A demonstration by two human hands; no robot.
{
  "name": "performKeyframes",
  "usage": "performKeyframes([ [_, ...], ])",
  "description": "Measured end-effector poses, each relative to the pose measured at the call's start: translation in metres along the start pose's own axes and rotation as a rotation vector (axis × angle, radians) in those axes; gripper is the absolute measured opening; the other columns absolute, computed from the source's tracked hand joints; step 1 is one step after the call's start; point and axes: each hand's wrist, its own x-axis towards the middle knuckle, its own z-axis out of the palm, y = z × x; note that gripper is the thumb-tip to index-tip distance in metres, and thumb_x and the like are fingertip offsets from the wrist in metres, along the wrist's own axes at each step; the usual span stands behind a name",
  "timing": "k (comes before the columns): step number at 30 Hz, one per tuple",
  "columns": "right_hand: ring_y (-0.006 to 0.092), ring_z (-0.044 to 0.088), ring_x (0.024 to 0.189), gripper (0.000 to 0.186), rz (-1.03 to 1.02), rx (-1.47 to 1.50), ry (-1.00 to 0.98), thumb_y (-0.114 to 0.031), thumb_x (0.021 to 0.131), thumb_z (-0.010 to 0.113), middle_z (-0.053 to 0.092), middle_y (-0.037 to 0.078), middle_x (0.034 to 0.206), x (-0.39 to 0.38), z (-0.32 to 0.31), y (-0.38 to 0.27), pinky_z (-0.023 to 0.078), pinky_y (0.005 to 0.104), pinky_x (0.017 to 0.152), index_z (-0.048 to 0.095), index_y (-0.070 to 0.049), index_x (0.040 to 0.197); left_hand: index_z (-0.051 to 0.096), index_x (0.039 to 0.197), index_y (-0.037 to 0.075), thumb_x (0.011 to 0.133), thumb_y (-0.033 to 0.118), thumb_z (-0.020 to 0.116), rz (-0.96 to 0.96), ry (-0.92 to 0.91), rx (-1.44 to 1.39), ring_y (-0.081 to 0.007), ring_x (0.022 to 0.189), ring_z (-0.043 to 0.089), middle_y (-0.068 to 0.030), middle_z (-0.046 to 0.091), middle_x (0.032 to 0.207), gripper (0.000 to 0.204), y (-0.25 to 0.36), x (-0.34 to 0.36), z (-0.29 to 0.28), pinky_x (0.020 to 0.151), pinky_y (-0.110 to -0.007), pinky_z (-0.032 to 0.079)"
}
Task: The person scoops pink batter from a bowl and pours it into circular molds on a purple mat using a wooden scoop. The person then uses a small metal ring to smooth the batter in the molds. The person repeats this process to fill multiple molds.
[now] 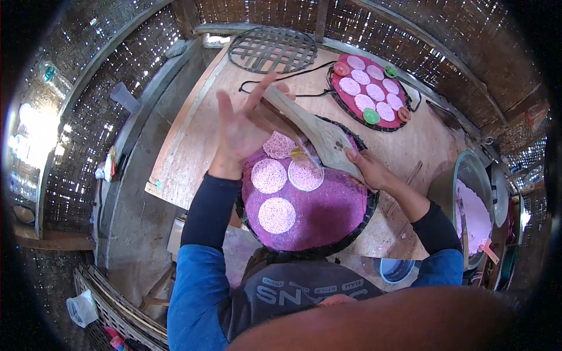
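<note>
A pale, long-handled wooden press (319, 131) hangs at a slant above a round, black-rimmed tray lined with purple-pink cloth (328, 216). My right hand (372, 169) is closed round its lower right end. My left hand (243, 128) has its fingers spread beside the upper end; whether it touches the wood I cannot tell. A darker brown wooden arm (281, 120) shows beneath the pale one. Below the press lies a pink lacy disc (305, 175) with a pale ring at its edge. Other such discs, like the lowest one (277, 215), lie on the cloth's left side.
A second tray (389, 124) at the back right bears several pink discs and small red and green round pieces. Behind left lies a woven round rack (272, 50). A big pot (459, 167) holds pink dough (474, 213); a blue bucket (395, 270) stands below the plywood table (193, 146).
</note>
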Motion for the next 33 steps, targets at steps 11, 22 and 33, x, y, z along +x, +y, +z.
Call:
performKeyframes([
  [11, 0.0273, 0.060, 0.092, 0.033, -0.808, 0.128, 0.294, -0.032, 0.089, 0.048, 0.064, 0.010, 0.099, 0.010, 0.042, 0.053, 0.044, 0.0346, 0.081, 0.062, -0.006, 0.105, 0.059, 0.096, 0.001, 0.066, 0.015, 0.074, 0.285, 0.326, 1.320, -0.0243, 0.086, 0.061, -0.0117, 0.063, 0.090, 0.036, -0.036, -0.052, 0.016, 0.077, -0.034, 0.048],
  [22, 0.0243, 0.045, 0.117, 0.025, -0.487, -0.737, 0.604, -0.018, 0.077, 0.060, 0.050, 0.005, 0.123, -0.027, 0.095, 0.050, 0.023, 0.0498, 0.102, 0.066, -0.015, 0.101, 0.059, 0.094, -0.002, 0.070, 0.002, 0.070, 0.404, 0.676, 0.995, -0.0132, 0.074, 0.057, -0.0047, 0.062, 0.084, 0.027, -0.017, -0.098, 0.018, 0.066, -0.027, 0.046],
  [33, 0.0227, 0.047, 0.111, 0.013, -0.390, -0.694, 0.592, -0.019, 0.075, 0.061, 0.055, 0.004, 0.107, -0.010, 0.095, 0.028, 0.018, 0.0520, 0.103, 0.070, -0.016, 0.083, 0.057, 0.099, -0.001, 0.070, -0.002, 0.068, 0.337, 0.658, 1.080, -0.0147, 0.085, 0.058, -0.0059, 0.061, 0.093, 0.032, -0.012, -0.101, 0.014, 0.075, -0.026, 0.046],
])
